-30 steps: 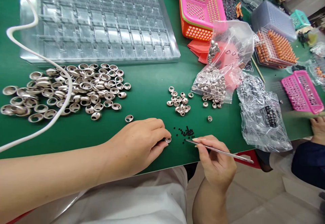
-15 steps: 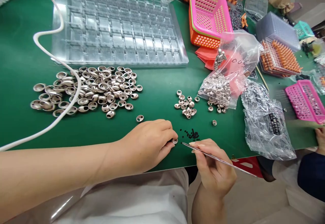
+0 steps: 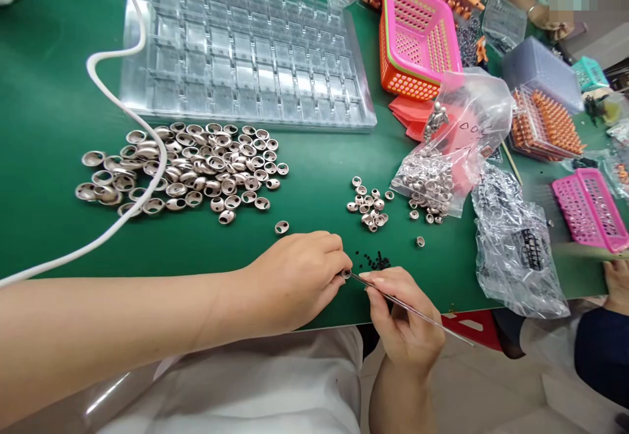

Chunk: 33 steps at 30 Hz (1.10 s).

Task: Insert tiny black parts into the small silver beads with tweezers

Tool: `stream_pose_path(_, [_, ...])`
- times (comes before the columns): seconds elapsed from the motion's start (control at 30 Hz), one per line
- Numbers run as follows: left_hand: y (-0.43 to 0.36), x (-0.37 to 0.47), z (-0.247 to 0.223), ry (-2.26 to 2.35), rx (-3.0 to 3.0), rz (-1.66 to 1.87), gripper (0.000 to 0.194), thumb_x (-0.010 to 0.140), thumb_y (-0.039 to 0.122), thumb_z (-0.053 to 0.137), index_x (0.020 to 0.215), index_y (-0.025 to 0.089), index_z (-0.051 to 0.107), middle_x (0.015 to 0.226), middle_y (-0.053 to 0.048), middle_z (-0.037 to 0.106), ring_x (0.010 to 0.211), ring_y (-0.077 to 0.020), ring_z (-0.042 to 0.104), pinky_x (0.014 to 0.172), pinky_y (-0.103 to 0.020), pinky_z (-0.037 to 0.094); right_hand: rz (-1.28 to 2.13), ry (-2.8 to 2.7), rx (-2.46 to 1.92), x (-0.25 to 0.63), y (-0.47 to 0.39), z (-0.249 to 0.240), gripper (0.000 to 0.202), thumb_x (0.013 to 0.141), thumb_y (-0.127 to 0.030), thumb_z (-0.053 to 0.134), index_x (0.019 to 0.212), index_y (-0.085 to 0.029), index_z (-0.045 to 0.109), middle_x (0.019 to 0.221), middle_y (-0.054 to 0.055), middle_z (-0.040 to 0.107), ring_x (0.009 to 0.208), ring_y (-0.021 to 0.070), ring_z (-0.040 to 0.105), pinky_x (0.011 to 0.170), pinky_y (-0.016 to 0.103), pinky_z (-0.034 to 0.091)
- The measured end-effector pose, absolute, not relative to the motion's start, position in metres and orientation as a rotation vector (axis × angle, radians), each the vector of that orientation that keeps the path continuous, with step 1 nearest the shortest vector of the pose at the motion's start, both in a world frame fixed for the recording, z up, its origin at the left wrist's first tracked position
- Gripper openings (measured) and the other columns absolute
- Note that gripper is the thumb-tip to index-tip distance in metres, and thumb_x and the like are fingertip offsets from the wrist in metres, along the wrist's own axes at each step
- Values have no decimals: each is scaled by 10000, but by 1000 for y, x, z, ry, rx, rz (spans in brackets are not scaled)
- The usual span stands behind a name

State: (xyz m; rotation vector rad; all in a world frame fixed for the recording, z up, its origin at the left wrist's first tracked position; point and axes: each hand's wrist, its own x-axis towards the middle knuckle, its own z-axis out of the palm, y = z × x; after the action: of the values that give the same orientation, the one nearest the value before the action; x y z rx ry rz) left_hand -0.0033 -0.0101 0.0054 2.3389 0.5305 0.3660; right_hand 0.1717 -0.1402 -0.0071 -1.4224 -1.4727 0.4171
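My left hand [image 3: 304,280] is closed on a small silvery metal ring [image 3: 346,275] near the table's front edge. Between the fingers of my right hand [image 3: 407,319] is a slim metal tool, seemingly tweezers [image 3: 417,314], whose tip meets the ring. Whether the tip carries anything is too small to tell. Just beyond lie tiny black pieces [image 3: 379,261]. A cluster of small metal rings [image 3: 368,204] rests behind them. To the left spreads a large heap of bigger metal rings [image 3: 196,165], and one loose ring [image 3: 282,227] lies near my left hand.
A white cable [image 3: 118,103] crosses the large heap. Behind it sits a clear compartment tray [image 3: 246,122]. Stacked baskets [image 3: 388,34], a plastic bag of metal parts [image 3: 427,172], a crumpled clear bag [image 3: 511,283] and a pink basket [image 3: 584,204] stand right. Other people's hands [image 3: 616,283] show at the right.
My right hand has brought the tool tip leftward to the ring in my left hand; before, a small gap lay between them. The whole view has shifted slightly.
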Motion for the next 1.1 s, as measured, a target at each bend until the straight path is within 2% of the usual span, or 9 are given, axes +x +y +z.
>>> stream_pose_path(0.4, [-11, -4, 9, 533, 2342, 338, 146, 916, 121, 620, 970, 162, 750, 857, -21, 675, 758, -181, 628, 633, -305, 460, 407, -1526, -1434, 171, -139, -6, 443, 844, 21, 645, 1180, -267, 649, 992, 51, 775, 867, 207, 741, 690, 381, 616])
stream_pose_path(0.67, [-11, -3, 8, 539, 2336, 332, 149, 922, 129, 617, 976, 159, 752, 857, -22, 673, 756, -185, 630, 632, -313, 466, 422, -1536, -1380, 173, -138, -6, 489, 793, 80, 652, 1179, -221, 654, 1022, 68, 764, 899, 209, 737, 717, 381, 615])
stream_pose_path(0.93, [-10, -3, 8, 544, 2336, 302, 149, 932, 147, 615, 994, 171, 748, 879, -23, 682, 784, -186, 638, 649, -311, 467, 390, -1511, -1451, 170, -139, -7, 395, 853, -10, 643, 1150, -270, 645, 989, 54, 772, 867, 208, 744, 687, 382, 629])
stream_pose_path(1.1, [-10, -3, 9, 539, 2338, 300, 149, 935, 148, 608, 987, 173, 745, 883, -25, 685, 786, -181, 639, 653, -304, 469, 398, -1507, -1442, 169, -139, -6, 404, 846, 2, 645, 1153, -260, 647, 989, 62, 773, 863, 205, 741, 681, 383, 630])
